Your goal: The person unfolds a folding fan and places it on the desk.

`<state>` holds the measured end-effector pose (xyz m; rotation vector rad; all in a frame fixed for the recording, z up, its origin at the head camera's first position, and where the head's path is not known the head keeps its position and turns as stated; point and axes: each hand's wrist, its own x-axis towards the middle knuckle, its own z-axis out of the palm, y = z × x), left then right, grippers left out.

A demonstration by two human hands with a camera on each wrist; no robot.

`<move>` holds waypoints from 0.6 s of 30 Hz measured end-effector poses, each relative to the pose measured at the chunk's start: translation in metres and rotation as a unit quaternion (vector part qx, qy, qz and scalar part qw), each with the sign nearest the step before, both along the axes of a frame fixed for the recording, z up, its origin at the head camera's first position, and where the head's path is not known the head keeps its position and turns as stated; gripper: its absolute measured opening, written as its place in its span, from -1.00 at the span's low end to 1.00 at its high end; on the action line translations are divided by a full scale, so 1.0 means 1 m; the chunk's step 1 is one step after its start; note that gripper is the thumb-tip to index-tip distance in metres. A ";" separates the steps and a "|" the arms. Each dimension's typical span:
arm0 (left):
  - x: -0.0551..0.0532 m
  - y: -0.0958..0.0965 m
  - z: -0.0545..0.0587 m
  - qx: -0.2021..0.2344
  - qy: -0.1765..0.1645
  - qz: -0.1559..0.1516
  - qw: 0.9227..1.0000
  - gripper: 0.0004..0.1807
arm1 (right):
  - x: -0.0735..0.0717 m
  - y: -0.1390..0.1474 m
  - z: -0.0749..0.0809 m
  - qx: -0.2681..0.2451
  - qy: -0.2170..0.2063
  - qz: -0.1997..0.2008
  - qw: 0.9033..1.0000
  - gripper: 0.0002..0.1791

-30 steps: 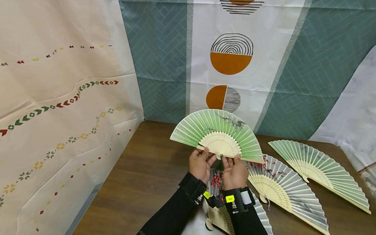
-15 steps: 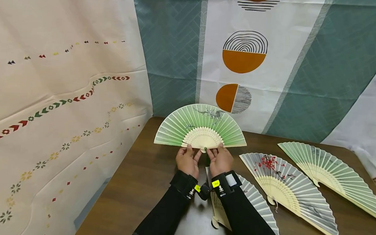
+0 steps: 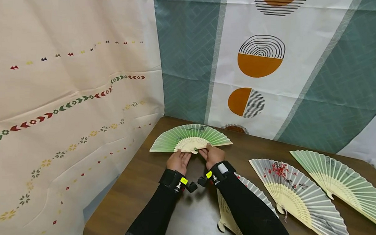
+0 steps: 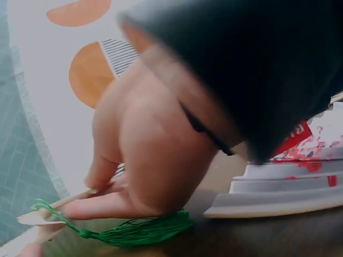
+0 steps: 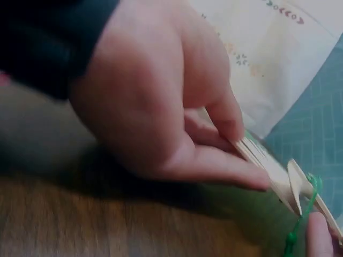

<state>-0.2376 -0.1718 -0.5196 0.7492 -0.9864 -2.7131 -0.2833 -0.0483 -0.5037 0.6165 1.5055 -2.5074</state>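
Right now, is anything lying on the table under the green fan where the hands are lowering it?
Nothing visible. The green fan is held by the left hand and right hand over bare table; the grey fan lies apart to the right.

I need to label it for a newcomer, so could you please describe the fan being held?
On the brown table, near the back corner, both hands pinch the bright green fan. Unlike the greyer fans lying to its right, it has a green tassel.
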 end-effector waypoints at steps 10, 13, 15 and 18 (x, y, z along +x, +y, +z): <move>0.001 -0.017 0.004 0.064 -0.001 -0.052 0.997 -0.35 | -0.012 0.006 -0.006 -0.002 -0.038 0.031 0.999 -0.41; 0.005 -0.019 0.005 0.083 -0.007 -0.056 0.995 -0.31 | -0.014 0.006 -0.006 0.002 -0.044 0.032 0.999 -0.42; 0.007 -0.022 0.005 0.097 -0.014 -0.053 0.994 -0.29 | -0.013 0.006 -0.005 0.004 -0.047 0.033 0.998 -0.42; 0.009 -0.025 0.003 0.110 -0.019 -0.040 0.993 -0.28 | -0.012 0.004 -0.004 0.008 -0.048 0.037 0.998 -0.42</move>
